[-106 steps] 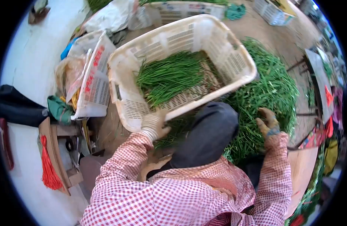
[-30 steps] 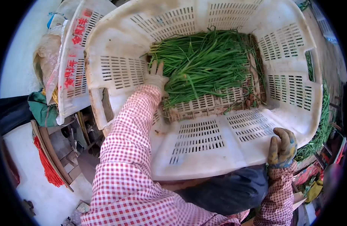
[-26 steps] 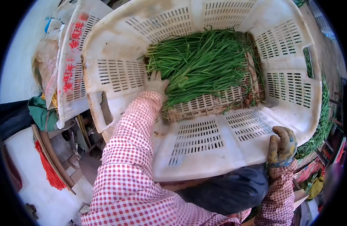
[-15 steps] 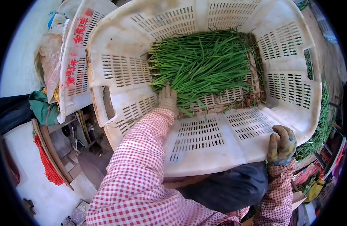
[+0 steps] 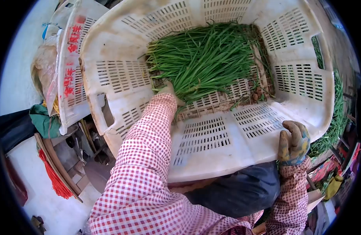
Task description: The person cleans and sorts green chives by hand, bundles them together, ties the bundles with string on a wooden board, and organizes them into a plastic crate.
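Observation:
Long green stalks (image 5: 204,58) lie in a layer on the floor of a large white slatted basket (image 5: 121,39). My gloved left hand (image 5: 168,92) reaches inside and touches the pale ends at the layer's lower left; most of its fingers are hidden, so I cannot make out whether they grip. At the basket's near right rim is my right hand (image 5: 293,141), in a stained yellow and blue glove. Its fingers are curled upward and apart, with nothing between them. My dark-clad knee is just under the near rim.
Left of the basket stands a white crate (image 5: 72,74) with red lettering, a plastic bag (image 5: 45,70) beside it. A green cloth (image 5: 44,120) and red strings (image 5: 54,176) are lower left. More green stalks (image 5: 335,117) lie beyond the basket's right side.
Since the oldest frame the basket has come nearer and my left hand has moved from its rim to the stalks inside. Lately that hand shifted slightly left and up; the right stays by the rim.

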The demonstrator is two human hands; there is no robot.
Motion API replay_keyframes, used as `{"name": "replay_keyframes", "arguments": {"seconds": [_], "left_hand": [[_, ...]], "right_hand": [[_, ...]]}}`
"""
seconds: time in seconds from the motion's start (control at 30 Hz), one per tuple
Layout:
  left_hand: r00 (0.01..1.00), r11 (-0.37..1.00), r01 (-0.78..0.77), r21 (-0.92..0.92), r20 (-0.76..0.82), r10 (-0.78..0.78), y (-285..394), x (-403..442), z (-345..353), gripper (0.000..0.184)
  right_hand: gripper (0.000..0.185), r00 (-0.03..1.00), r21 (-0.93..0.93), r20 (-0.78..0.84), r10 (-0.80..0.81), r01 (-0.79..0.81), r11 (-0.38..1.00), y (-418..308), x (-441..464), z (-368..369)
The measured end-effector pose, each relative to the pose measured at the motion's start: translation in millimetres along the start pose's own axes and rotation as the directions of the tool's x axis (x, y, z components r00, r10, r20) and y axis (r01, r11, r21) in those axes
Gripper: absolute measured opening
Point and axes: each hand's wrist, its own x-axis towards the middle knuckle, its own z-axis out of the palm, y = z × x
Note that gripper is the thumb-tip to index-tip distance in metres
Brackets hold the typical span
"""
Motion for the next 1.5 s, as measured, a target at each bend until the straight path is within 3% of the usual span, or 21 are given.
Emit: {"name": "replay_keyframes", "arguments": {"seconds": [0.07, 0.17, 0.2, 0.27, 0.3, 0.4, 0.47, 0.57, 0.6, 0.67, 0.7, 0.73, 0.83, 1.0, 1.07, 1.1, 1.23, 1.3, 1.4, 1.47, 1.5], "left_hand": [[1.0, 0.999, -0.028, 0.017, -0.002, 0.028, 0, 1, 9, 0.124], [0.993, 0.925, -0.104, 0.364, -0.006, 0.114, 7, -35, 21, 0.1], [0.993, 0.924, -0.106, 0.369, -0.002, 0.115, 9, -40, 33, 0.1], [0.951, 0.893, -0.152, 0.424, -0.183, 0.248, 6, -44, 57, 0.092], [0.949, 0.883, -0.224, 0.412, -0.114, 0.294, 5, -39, 56, 0.09], [0.926, 0.829, -0.219, 0.514, -0.16, 0.343, 8, -33, 64, 0.098], [0.945, 0.854, -0.248, 0.457, -0.08, 0.318, 12, -43, 48, 0.111], [0.885, 0.828, -0.444, 0.341, 0.308, 0.348, -2, -27, 21, 0.126], [0.883, 0.822, -0.449, 0.351, 0.316, 0.348, 3, -31, 12, 0.126], [0.918, 0.863, -0.396, 0.313, 0.119, 0.378, 18, -49, -9, 0.121], [0.861, 0.825, -0.504, 0.255, 0.067, 0.505, 21, -45, -9, 0.117], [0.855, 0.816, -0.513, 0.266, 0.073, 0.514, 29, -40, -2, 0.117], [0.949, 0.959, -0.281, -0.028, -0.157, 0.273, 66, -51, 27, 0.112], [0.888, 0.889, -0.455, 0.05, -0.053, 0.457, 65, -76, 67, 0.106], [0.807, 0.807, -0.59, -0.033, -0.014, 0.59, 56, -71, 80, 0.107], [0.766, 0.768, -0.64, -0.022, -0.096, 0.636, 56, -76, 80, 0.109], [0.844, 0.849, -0.528, -0.019, 0.099, 0.527, 75, -86, 48, 0.108], [0.89, 0.826, -0.454, 0.334, 0.215, 0.402, 92, -83, 31, 0.104], [0.848, 0.709, -0.522, 0.474, 0.198, 0.492, 87, -86, 16, 0.099], [0.811, 0.719, -0.573, 0.393, 0.143, 0.567, 58, -27, 23, 0.088], [0.817, 0.818, -0.573, 0.041, 0.112, 0.566, 45, -14, 16, 0.082]], "right_hand": [[0.022, 1.0, 0.007, 0.008, 0.012, -0.013, 1.0, -1, -1, 0], [0.022, 1.0, -0.006, 0.001, 0.004, -0.004, 1.0, -1, 1, -1], [0.022, 1.0, -0.01, 0.006, 0.006, -0.006, 1.0, -1, 1, -1], [0.022, 1.0, -0.013, 0.024, 0.017, -0.017, 1.0, -2, -2, 0], [0.022, 1.0, -0.01, 0.01, 0.009, -0.008, 1.0, -1, -2, 1], [0.023, 1.0, -0.036, 0.007, 0.015, -0.015, 0.999, -2, 1, -3], [0.023, 1.0, -0.034, 0.012, 0.011, -0.011, 0.999, 0, 1, -3], [0.024, 0.999, -0.022, 0.011, 0.038, -0.038, 0.999, 1, 0, -3], [0.024, 1.0, -0.007, 0.003, 0.025, -0.025, 1.0, 2, 0, -2], [0.025, 0.998, -0.011, 0.002, 0.058, -0.058, 0.998, 1, 0, -3], [0.025, 0.998, -0.001, 0.019, 0.058, -0.058, 0.998, 3, -1, -4], [0.026, 0.998, 0.009, 0.034, 0.056, -0.056, 0.998, 3, -2, -5], [0.027, 0.998, 0.014, 0.019, 0.06, -0.06, 0.998, 5, -4, -5], [0.026, 0.999, 0.049, -0.015, 0.028, -0.028, 0.998, 7, -4, -3], [0.026, 0.999, 0.022, -0.001, 0.047, -0.047, 0.999, 5, -3, -5], [0.025, 0.999, 0.02, -0.006, 0.048, -0.048, 0.999, 6, -3, -4], [0.025, 0.998, 0.041, 0.004, 0.06, -0.06, 0.997, 6, -4, -4], [0.026, 0.998, 0.043, 0.011, 0.056, -0.057, 0.997, 5, -5, -4], [0.026, 0.998, 0.024, 0.039, 0.054, -0.055, 0.998, 6, -4, -7], [0.027, 0.997, 0.01, 0.057, 0.044, -0.045, 0.999, 7, -5, -6], [0.027, 0.997, 0.01, 0.058, 0.049, -0.049, 0.999, 7, -4, -5]]}}
